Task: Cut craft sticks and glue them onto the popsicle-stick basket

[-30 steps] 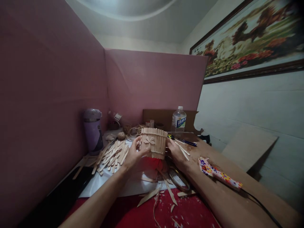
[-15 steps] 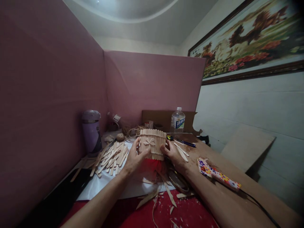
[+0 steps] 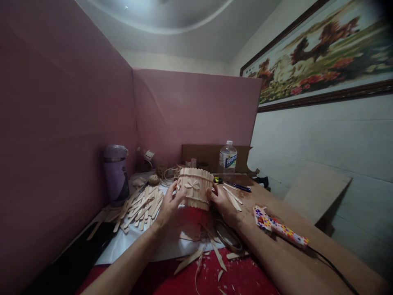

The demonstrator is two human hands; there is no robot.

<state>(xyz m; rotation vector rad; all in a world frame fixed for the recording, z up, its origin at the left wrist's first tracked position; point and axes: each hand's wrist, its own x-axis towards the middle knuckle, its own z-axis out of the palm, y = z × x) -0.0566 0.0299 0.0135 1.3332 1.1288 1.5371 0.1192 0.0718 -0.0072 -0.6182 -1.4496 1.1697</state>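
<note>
Subject: a round container built of upright wooden craft sticks (image 3: 195, 187), bound with bands of twine and bearing a small stick bow on the side facing the person. It stands over the middle of the table (image 3: 310, 219), straight ahead of the person and between both hands. Its axis is near upright, the open mouth tipped slightly away. Whether its base rests on the surface or is lifted clear cannot be told.

Left hand (image 3: 170, 205): grasping the container's left wall, with the fingers spread against the sticks. Right hand (image 3: 221, 199): grasping the right wall, thumb to the front. Neither hand is nearer than the other, as both are in contact, pressing inward from opposite sides.

Immediate surroundings: a white sheet (image 3: 167, 246) lies beneath the hands, over a red cloth (image 3: 242, 274) littered with stick offcuts. A heap of loose craft sticks (image 3: 141, 203) lies just left of the left hand. A few more sticks lie right of the right hand, with a blue pen (image 3: 241, 187) beyond them. A patterned tool with a black cord (image 3: 278, 226) lies beside the right forearm.

Further out: a ball of twine (image 3: 153, 179), a purple tumbler (image 3: 116, 174) by the pink partition (image 3: 61, 123), a water bottle (image 3: 227, 157) at the back, and a framed picture (image 3: 322, 57) on the right-hand wall.
</note>
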